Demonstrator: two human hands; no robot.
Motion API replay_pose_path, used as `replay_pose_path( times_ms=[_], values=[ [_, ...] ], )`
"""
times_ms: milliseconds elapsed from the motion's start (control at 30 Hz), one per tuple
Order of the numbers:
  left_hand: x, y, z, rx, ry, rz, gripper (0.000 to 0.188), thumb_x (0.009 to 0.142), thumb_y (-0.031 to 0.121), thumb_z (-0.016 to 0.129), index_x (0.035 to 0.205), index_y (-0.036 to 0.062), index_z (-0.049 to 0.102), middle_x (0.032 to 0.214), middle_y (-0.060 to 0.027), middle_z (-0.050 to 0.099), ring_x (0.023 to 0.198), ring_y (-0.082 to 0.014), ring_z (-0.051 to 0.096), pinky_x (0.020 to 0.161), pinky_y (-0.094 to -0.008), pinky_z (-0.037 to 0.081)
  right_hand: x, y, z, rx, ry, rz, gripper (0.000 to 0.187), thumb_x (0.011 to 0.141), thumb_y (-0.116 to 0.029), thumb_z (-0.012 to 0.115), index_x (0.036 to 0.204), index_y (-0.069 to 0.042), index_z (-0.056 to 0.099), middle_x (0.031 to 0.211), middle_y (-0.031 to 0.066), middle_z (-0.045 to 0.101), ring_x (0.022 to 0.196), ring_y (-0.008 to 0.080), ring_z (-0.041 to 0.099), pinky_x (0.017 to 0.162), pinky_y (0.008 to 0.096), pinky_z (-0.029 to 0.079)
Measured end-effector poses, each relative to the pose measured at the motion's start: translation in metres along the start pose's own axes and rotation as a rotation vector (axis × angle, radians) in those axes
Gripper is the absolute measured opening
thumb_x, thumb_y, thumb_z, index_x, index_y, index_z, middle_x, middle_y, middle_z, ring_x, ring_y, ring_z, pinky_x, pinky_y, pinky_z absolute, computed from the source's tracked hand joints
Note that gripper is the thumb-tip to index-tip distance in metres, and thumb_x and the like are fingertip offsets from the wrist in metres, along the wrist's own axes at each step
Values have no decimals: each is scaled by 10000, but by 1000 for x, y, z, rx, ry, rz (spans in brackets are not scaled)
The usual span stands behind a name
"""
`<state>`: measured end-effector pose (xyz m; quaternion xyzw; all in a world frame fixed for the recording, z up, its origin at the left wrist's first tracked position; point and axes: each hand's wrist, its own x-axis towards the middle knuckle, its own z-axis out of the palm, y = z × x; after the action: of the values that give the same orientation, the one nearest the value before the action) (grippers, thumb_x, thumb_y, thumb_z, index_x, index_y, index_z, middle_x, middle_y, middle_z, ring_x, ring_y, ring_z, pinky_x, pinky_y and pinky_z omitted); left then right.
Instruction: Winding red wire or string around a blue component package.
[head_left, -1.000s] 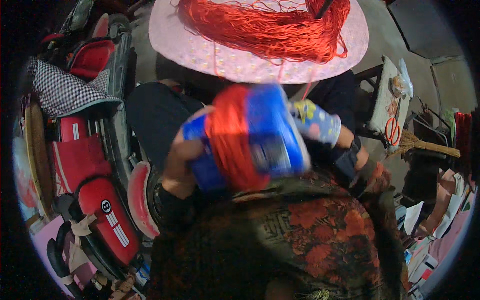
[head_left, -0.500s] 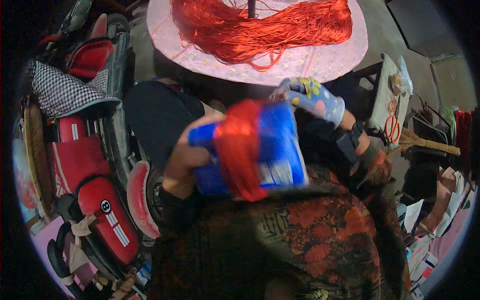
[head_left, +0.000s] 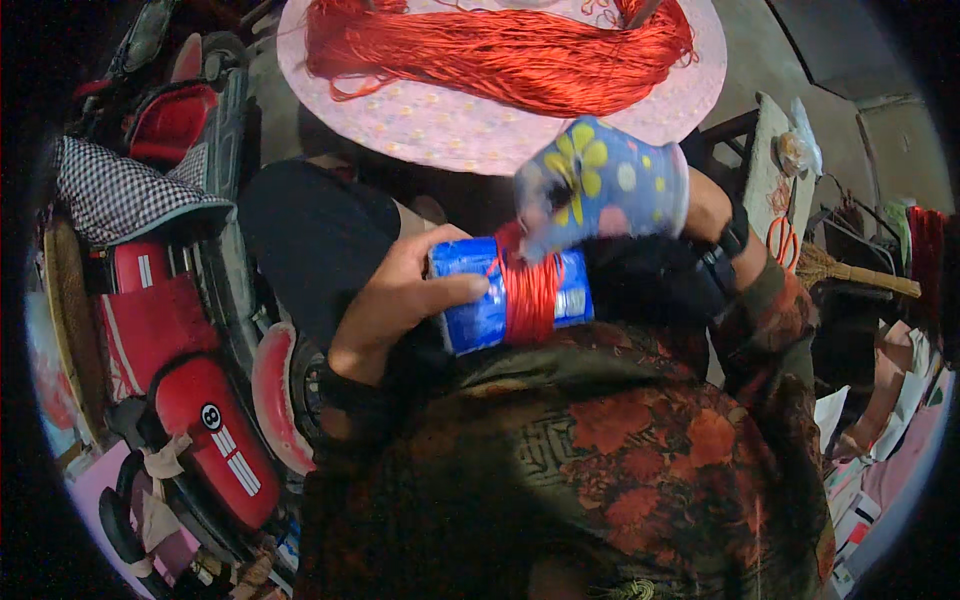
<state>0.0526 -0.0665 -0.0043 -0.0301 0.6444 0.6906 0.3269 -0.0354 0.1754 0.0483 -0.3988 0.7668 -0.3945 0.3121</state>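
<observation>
My bare left hand (head_left: 405, 300) grips the left end of a blue packet (head_left: 465, 318), thumb on top. Around the packet's middle runs a thick band of red cord (head_left: 530, 305). My right hand (head_left: 600, 190), in a blue glove with yellow flowers and dots, is curled closed just above that band. Its fingertips pinch the cord at the packet's upper edge; they are partly hidden. Farther off, a large loose hank of red cord (head_left: 500, 62) lies on a round, pale pink patterned surface (head_left: 420, 145).
Orange-handled scissors (head_left: 783, 243) rest on a narrow bench (head_left: 765, 170) at the right, beside a straw broom (head_left: 850, 275). Red-seated ride-on vehicles (head_left: 215, 440) and a checked cloth (head_left: 130, 195) crowd the left. Papers (head_left: 880, 400) lie at the lower right.
The packet has come to rest flatter and turned, where before it was blurred by motion. My gloved right hand has moved from beyond its far edge to over the cord band.
</observation>
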Motion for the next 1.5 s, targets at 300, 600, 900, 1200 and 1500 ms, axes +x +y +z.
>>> replay_pose_path(
  times_ms=[300,600,900,1200,1500],
  values=[
    [-49,-39,-25,-964,-139,72,397,886,251,524,1205,15,536,1145,-144,611,1082,-238,583,951,-385,459,-21,102,48,299,471,72,220,929,-232,540,963,-37,636,843,55,631,762,165,588,722,310,479],
    [-2,-5,-9,173,288,122,438,748,201,725,1118,21,574,970,-40,619,860,-115,597,790,-262,479,-20,11,43,-424,254,-321,204,834,-270,654,745,-97,592,661,114,581,623,286,610,539,369,467],
    [-11,6,-4,-473,-25,108,493,740,184,671,1182,14,537,1067,-71,615,945,-158,610,876,-316,486,-27,81,52,362,294,14,293,955,-295,531,994,-18,618,841,55,648,761,129,610,708,300,489],
    [4,-11,4,-73,293,165,311,790,242,711,963,9,600,846,-30,607,769,-84,575,703,-257,474,-21,14,31,-371,4,-209,141,809,-219,680,835,-90,630,694,109,615,653,300,605,582,347,475],
    [3,-3,0,-265,-280,49,446,755,248,708,1121,36,566,940,-4,609,863,-94,589,798,-251,470,-3,72,31,591,173,16,341,894,-340,607,974,-13,658,947,65,659,868,136,604,803,293,480]
  ],
)
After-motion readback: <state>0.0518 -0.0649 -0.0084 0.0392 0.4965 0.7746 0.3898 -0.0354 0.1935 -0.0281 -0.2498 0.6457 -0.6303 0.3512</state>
